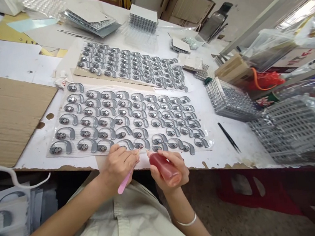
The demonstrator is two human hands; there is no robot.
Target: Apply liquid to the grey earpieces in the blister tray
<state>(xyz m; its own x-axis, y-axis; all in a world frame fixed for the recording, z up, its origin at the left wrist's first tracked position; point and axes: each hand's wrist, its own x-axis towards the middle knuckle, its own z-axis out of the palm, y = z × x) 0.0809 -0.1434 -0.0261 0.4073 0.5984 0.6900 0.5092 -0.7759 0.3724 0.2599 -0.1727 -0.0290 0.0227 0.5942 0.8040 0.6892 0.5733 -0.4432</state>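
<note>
My left hand [119, 168] is shut on a pink plastic stick [125, 184], whose thin tip reaches the front row of parts. My right hand [174, 170] grips a translucent red bottle [165, 169], tilted with its end near the left hand. Both hands are at the front edge of a clear plastic sheet [123, 122] holding several rows of grey hook-shaped earpieces. A second such sheet [130, 65] lies behind it. My left hand hides a few of the front earpieces.
Black tweezers [229, 137] lie on the white table top [210, 163] to the right. Stacked clear trays of parts [230, 98] [298, 126] stand beyond them. A cardboard sheet [3, 115] lies at the left. Printed sheets [6, 227] are stacked below the table's ragged front edge.
</note>
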